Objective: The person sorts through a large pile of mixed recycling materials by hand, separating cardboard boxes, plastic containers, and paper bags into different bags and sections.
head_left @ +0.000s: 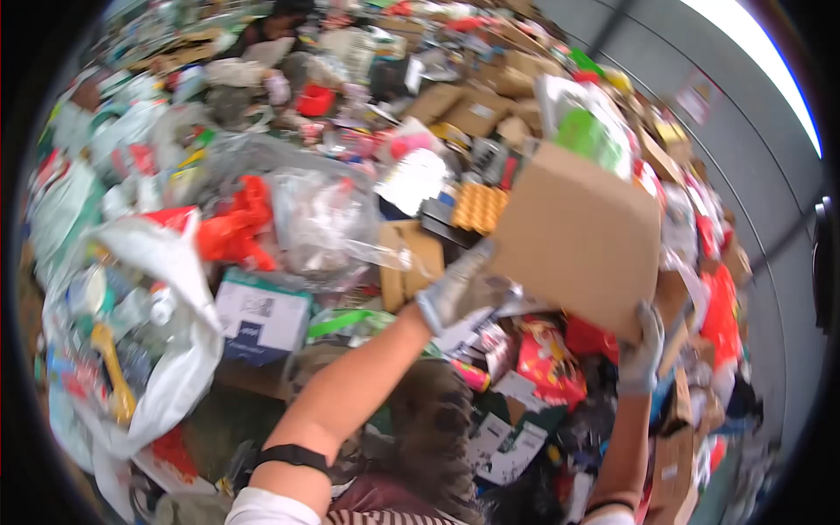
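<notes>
A flat brown sheet of cardboard (577,236) is held up in front of me, tilted, above a heap of mixed waste. My left hand (461,287), in a pale work glove, grips its lower left edge. At the lower right corner my right hand (643,350), also gloved, is closed on the same sheet. Some fingers of both hands are hidden by the cardboard. Just left of the sheet lies an orange egg tray (479,208), close to my left hand. Below the sheet is a red printed packet (549,360).
A white sack (175,350) of bottles and containers stands open at left, beside a white-and-blue box (260,317). Clear plastic bags (319,219) lie behind. Another person (271,31) is at the far upper left. A grey wall (744,114) bounds the right.
</notes>
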Motion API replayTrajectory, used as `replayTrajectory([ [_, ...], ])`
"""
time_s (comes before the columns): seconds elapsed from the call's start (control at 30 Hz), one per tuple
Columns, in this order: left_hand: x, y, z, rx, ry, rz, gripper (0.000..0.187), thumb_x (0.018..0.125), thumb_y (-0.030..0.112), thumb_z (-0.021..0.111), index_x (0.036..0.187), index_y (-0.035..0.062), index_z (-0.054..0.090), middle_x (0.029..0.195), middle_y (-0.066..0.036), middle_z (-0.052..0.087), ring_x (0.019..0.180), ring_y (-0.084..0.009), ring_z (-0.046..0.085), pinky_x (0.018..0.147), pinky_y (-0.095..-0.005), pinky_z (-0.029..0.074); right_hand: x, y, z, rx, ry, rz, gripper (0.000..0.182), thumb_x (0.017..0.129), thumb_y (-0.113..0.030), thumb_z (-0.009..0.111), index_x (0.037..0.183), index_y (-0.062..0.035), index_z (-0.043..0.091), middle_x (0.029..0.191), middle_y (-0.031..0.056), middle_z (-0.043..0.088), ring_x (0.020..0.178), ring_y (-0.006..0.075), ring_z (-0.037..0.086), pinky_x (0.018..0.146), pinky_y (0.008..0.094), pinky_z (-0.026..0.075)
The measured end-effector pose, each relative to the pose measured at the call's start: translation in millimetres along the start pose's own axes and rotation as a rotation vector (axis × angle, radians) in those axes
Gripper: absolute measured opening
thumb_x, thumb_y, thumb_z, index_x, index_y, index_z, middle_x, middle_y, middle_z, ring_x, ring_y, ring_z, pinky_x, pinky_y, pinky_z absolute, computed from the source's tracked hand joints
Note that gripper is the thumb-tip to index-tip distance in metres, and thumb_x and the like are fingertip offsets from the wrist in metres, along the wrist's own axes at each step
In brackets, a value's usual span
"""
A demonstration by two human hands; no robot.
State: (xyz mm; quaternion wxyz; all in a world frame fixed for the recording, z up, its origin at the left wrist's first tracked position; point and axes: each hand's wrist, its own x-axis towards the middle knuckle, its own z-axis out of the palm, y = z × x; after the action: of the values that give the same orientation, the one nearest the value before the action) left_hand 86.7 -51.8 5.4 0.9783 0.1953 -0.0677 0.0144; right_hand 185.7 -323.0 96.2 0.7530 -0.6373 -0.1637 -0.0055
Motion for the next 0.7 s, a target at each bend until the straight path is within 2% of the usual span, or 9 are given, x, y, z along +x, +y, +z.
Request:
replayTrajectory([
  [0.1, -24, 18, 1, -0.048, -0.137, 0.068, 0.048, 0.084, 0.022, 0.059, 0.127, 0.0078, 0.042, 0.114, -0.007, 0.056, 0.102, -0.0204, 0.057, 0.088, -0.0377, 0.048, -31, 1, 26, 0.058, -0.036, 0.083, 0.016, 0.084, -0.020, 0.057, 0.095, -0.0085, 0.057, 0.080, -0.0022, 0.059, 0.062, 0.0064, 0.057, 0.044, 0.0188, 0.041],
  [0.2, -57, 38, 9, 0.145, -0.061, 0.105, 0.046, 0.081, 0.012, 0.058, 0.124, 0.0034, 0.043, 0.112, -0.007, 0.057, 0.099, -0.0203, 0.059, 0.082, -0.0372, 0.051, -30, 6, 33, 0.043, -0.107, 0.090, 0.019, 0.086, -0.023, 0.054, 0.096, -0.0076, 0.057, 0.078, -0.0018, 0.059, 0.063, 0.0082, 0.058, 0.043, 0.0200, 0.042],
  [0.3, -106, 68, 28, 0.341, 0.047, 0.221, 0.043, 0.082, 0.017, 0.056, 0.122, 0.0039, 0.046, 0.107, -0.008, 0.059, 0.093, -0.0208, 0.061, 0.073, -0.0333, 0.054, -37, 3, 43, -0.085, -0.540, 0.174, 0.031, 0.090, -0.035, 0.049, 0.099, -0.0059, 0.057, 0.081, 0.0012, 0.061, 0.059, 0.0093, 0.055, 0.045, 0.0218, 0.043],
  [0.33, -135, 81, 39, 0.481, 0.100, 0.341, 0.040, 0.081, 0.021, 0.056, 0.116, 0.0039, 0.050, 0.100, -0.007, 0.061, 0.088, -0.0196, 0.062, 0.066, -0.0320, 0.053, -38, 12, 46, -0.025, -0.562, 0.268, 0.030, 0.091, -0.031, 0.046, 0.102, -0.0049, 0.056, 0.082, 0.0036, 0.061, 0.061, 0.0110, 0.057, 0.047, 0.0228, 0.043],
  [0.37, -147, 96, 9, 0.338, 0.065, 0.411, 0.036, 0.078, 0.013, 0.058, 0.113, 0.0024, 0.051, 0.102, -0.008, 0.061, 0.089, -0.0215, 0.061, 0.074, -0.0363, 0.052, -38, 21, 50, 0.032, -0.577, 0.363, 0.029, 0.093, -0.028, 0.044, 0.106, -0.0039, 0.055, 0.084, 0.0059, 0.061, 0.063, 0.0127, 0.058, 0.048, 0.0238, 0.044],
  [0.4, -192, 124, 11, 0.380, 0.257, 0.408, 0.033, 0.082, 0.020, 0.054, 0.111, 0.0037, 0.052, 0.100, -0.006, 0.061, 0.085, -0.0224, 0.061, 0.074, -0.0373, 0.051, -34, 35, 48, 0.043, -0.591, 0.412, 0.029, 0.093, -0.026, 0.044, 0.108, -0.0032, 0.054, 0.086, 0.0072, 0.061, 0.065, 0.0147, 0.059, 0.054, 0.0264, 0.046],
  [0.43, -241, 154, 16, 0.443, -0.069, 0.492, 0.032, 0.087, 0.027, 0.048, 0.110, 0.0052, 0.053, 0.103, -0.007, 0.060, 0.089, -0.0216, 0.059, 0.079, -0.0378, 0.049, -31, 52, 44, 0.009, -0.612, 0.479, 0.029, 0.093, -0.025, 0.046, 0.108, -0.0025, 0.055, 0.086, 0.0065, 0.062, 0.065, 0.0145, 0.059, 0.057, 0.0276, 0.046],
  [0.5, -351, 204, 26, 0.514, 0.376, 0.777, 0.033, 0.087, 0.029, 0.047, 0.111, 0.0057, 0.053, 0.103, -0.006, 0.060, 0.087, -0.0208, 0.059, 0.077, -0.0365, 0.049, -27, 89, 25, -0.168, -0.598, 0.511, 0.027, 0.091, -0.026, 0.049, 0.105, -0.0044, 0.058, 0.082, 0.0057, 0.062, 0.066, 0.0148, 0.059, 0.059, 0.0259, 0.046],
  [0.7, -630, 325, 94, 0.645, 1.176, 1.385, 0.036, 0.088, 0.034, 0.045, 0.112, 0.0073, 0.054, 0.100, -0.005, 0.061, 0.082, -0.0186, 0.059, 0.070, -0.0326, 0.048, -48, 177, -92, -0.481, -0.367, 0.880, 0.026, 0.089, -0.028, 0.054, 0.106, -0.0089, 0.056, 0.085, 0.0039, 0.062, 0.064, 0.0140, 0.059, 0.056, 0.0287, 0.050],
])
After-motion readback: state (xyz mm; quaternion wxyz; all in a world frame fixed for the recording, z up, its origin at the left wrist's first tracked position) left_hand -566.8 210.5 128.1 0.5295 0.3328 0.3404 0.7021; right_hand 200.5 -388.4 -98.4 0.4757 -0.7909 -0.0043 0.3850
